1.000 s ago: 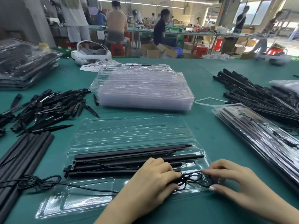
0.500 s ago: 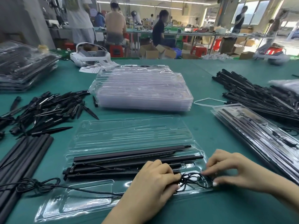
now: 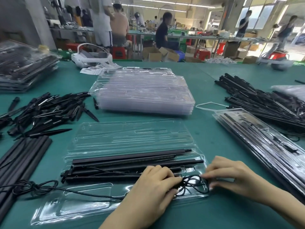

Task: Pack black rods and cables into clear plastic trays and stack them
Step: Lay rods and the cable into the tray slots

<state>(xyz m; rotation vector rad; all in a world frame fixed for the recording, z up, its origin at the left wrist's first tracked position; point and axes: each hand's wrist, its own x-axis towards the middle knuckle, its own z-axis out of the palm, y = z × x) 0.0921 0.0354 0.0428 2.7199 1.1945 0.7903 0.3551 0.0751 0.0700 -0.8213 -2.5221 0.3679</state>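
Observation:
An open clear plastic tray [image 3: 132, 136] lies in front of me on the green table. Its near half holds several black rods [image 3: 132, 161] laid lengthwise. A thin black cable [image 3: 192, 182] is looped at the tray's right end and trails left across the tray to a tangle [image 3: 33, 185] on the table. My left hand [image 3: 156, 187] lies over the rods' right ends, its curled fingers holding the cable bundle. My right hand [image 3: 231, 177] pinches the loops from the right with fingertips and thumb.
A stack of empty clear trays [image 3: 145, 95] stands behind the open one. Packed trays [image 3: 264, 146] and a pile of long rods [image 3: 264, 103] lie at the right. Black spikes [image 3: 46, 111], black tubes [image 3: 21, 156] and more packed trays [image 3: 24, 66] are at the left.
My right hand has slid left onto the cable loops, close to my left hand. The left hand has stayed on the cable bundle.

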